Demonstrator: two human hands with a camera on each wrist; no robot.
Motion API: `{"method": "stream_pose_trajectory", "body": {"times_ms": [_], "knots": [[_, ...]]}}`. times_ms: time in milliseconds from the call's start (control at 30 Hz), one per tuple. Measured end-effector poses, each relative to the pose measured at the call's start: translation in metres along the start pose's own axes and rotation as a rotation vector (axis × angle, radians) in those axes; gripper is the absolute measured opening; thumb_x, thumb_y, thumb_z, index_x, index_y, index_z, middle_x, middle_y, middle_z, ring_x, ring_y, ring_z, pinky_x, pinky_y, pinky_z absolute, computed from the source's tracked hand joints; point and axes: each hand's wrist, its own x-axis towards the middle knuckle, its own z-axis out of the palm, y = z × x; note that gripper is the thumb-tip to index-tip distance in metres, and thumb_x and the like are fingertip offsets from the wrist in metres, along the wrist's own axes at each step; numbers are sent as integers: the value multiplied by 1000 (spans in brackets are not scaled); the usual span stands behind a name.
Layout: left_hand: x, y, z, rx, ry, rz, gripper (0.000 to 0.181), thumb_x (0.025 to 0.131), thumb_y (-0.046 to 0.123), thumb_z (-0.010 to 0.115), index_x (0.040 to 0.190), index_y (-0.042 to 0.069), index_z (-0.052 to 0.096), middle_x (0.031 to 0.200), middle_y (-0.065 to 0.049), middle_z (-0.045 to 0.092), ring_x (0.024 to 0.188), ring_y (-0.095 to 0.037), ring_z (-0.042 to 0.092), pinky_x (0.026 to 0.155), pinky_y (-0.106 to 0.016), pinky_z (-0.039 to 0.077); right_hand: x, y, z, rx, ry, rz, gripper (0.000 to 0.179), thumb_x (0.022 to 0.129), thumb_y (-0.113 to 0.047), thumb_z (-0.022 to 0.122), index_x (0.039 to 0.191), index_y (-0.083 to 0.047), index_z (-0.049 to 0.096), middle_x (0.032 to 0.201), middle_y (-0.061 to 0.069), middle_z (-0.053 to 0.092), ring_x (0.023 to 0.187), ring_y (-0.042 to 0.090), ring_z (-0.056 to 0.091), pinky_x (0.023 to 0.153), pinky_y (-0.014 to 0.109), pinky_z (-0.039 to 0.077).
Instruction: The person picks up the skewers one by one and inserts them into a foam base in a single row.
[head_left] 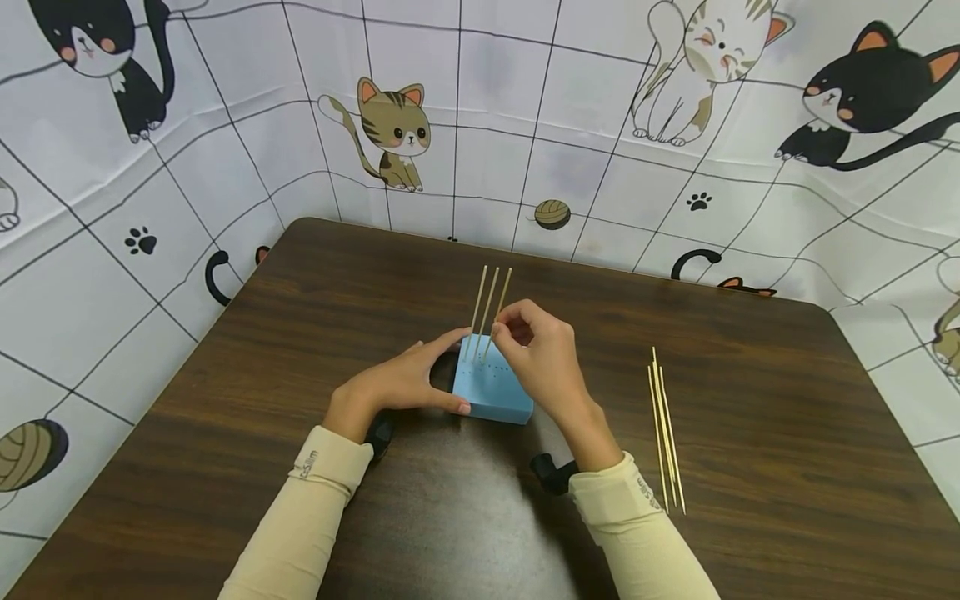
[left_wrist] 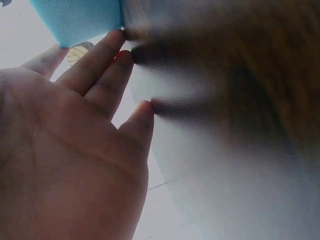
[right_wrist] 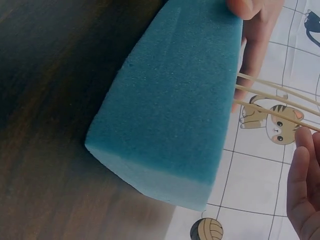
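Note:
A light-blue foam block [head_left: 491, 390] with rows of small holes in its top sits on the table. Three thin bamboo skewers [head_left: 491, 301] rise from its far left part. My right hand [head_left: 547, 354] pinches the rightmost skewer [right_wrist: 272, 116] between thumb and fingertips, above the block. My left hand [head_left: 401, 382] holds the block's left side, thumb at the near corner and index finger at the far one. In the left wrist view, the other fingers [left_wrist: 107, 85] stretch out low over the tabletop.
Several loose skewers [head_left: 663, 425] lie in a narrow bunch on the brown wooden table [head_left: 780, 417], right of my right hand. A white cat-print sheet [head_left: 495, 108] hangs behind and beside the table.

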Motion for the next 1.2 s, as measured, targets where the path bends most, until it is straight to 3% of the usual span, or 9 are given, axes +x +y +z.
{"method": "stream_pose_trajectory", "body": {"times_ms": [567,767,867,1200], "knots": [[-2,2,0,0,1,-21,108,76,55,81,159,34,17,164,-1,21,151,-42,5,117,-65,10,-3,1,-11,6,6,16,4,94,-7,67,96,-4,68,85,5,70,73,14,65,68,28,54],[-3,5,0,3,2,-18,108,75,56,81,159,35,16,164,0,21,150,-44,4,116,-66,11,-4,7,-33,-33,67,82,5,92,-6,68,96,-4,68,84,7,70,74,17,66,71,30,55],[-3,6,0,-1,-3,-34,109,75,56,82,159,37,15,165,0,19,150,-46,2,114,-69,12,-6,14,-47,-96,93,138,6,92,-7,68,96,-3,68,87,9,71,78,19,67,74,33,55],[-4,5,0,-2,1,-31,109,74,58,81,158,38,14,164,0,20,150,-46,0,113,-71,13,-24,44,-100,-321,109,320,10,94,-12,64,97,-4,69,88,12,71,77,23,66,66,29,49]]}}
